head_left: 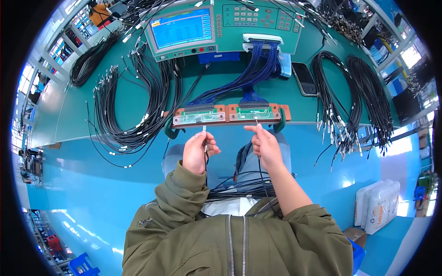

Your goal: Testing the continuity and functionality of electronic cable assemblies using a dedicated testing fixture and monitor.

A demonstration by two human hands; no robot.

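My left hand [195, 154] pinches a thin black cable with a white connector end [204, 129] pointing up, just short of the left circuit board [199, 111]. My right hand [268, 148] grips the other black cable end near the right circuit board [253, 111]; its tip is at the board's front edge, and whether it is plugged in I cannot tell. Its index finger points left. Both boards sit under clear covers on a brown test fixture [227, 114] clamped to the table edge. More black cables [237, 188] lie across my lap.
A green tester [230, 27] with a lit screen stands behind, joined to the boards by blue ribbon wires [239, 83]. Bundles of black cables [110, 119] hang over the edge at left, others [338, 87] at right beside a phone [304, 79]. White bags [382, 207] stand on the floor.
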